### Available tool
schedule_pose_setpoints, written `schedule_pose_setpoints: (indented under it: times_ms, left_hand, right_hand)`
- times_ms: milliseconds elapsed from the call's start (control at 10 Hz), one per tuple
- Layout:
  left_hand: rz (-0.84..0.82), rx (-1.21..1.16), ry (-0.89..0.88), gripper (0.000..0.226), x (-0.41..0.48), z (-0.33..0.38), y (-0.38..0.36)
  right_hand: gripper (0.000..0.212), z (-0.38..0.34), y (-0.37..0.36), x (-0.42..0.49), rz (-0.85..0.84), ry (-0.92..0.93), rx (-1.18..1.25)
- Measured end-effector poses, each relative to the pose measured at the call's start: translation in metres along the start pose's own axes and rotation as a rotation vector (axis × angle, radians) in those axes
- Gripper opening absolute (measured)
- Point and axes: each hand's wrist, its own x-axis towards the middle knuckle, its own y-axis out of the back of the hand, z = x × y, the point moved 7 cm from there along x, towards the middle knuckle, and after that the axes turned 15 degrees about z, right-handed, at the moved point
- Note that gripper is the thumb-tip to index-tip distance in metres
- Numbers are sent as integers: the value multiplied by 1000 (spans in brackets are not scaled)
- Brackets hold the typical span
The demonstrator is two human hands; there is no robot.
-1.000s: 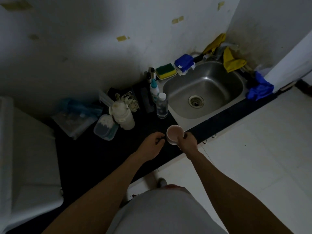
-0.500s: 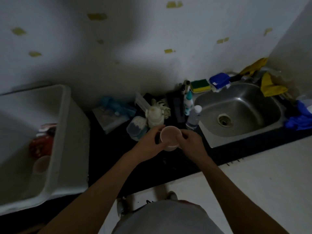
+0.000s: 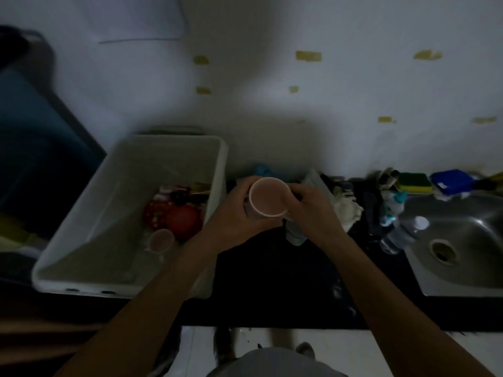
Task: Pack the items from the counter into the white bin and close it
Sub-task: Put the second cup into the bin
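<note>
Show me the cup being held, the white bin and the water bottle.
cup (image 3: 268, 198): head view, its inner wall.
white bin (image 3: 163, 155): head view, its far wall.
water bottle (image 3: 398, 236): head view, its clear body.

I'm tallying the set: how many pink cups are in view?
2. One cup is held between the left hand and right hand; the second cup sits inside the white bin. Others may be hidden.

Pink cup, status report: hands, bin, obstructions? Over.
Left hand, right hand grip pink cup, just right of white bin. Bin open; second cup, red item inside. Nothing between cup and bin.
</note>
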Motion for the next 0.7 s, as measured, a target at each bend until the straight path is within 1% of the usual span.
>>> schedule_pose_setpoints:
  times_ms: [100,200,300,400,500,600,700]
  left_hand:
    - [69,15,-13,67,5,-8,63]
    - [116,28,-36,63,7,-18,117]
    - [118,30,5,66,5,-39,163]
    - [104,67,95,69,-1,-69,199]
    - [39,143,201,74,-4,-103,220]
    - [-80,342,310,87,-7,-141,230]
    - [-212,377,374,92,-12,-175,221]
  right_hand:
    - [33,-46,-44,5,-52,60,10]
    - [31,-83,-86,9,-113,82,17]
    - [25,-111,-133,9,-175,87,-57]
    - [31,-126,-181,5,-225,69,-119]
    - [36,-126,-226,-1,-321,22,-190]
    - [27,-111,-261,-10,-414,-66,-299]
    - [15,-91,-276,-20,-453,-244,-338]
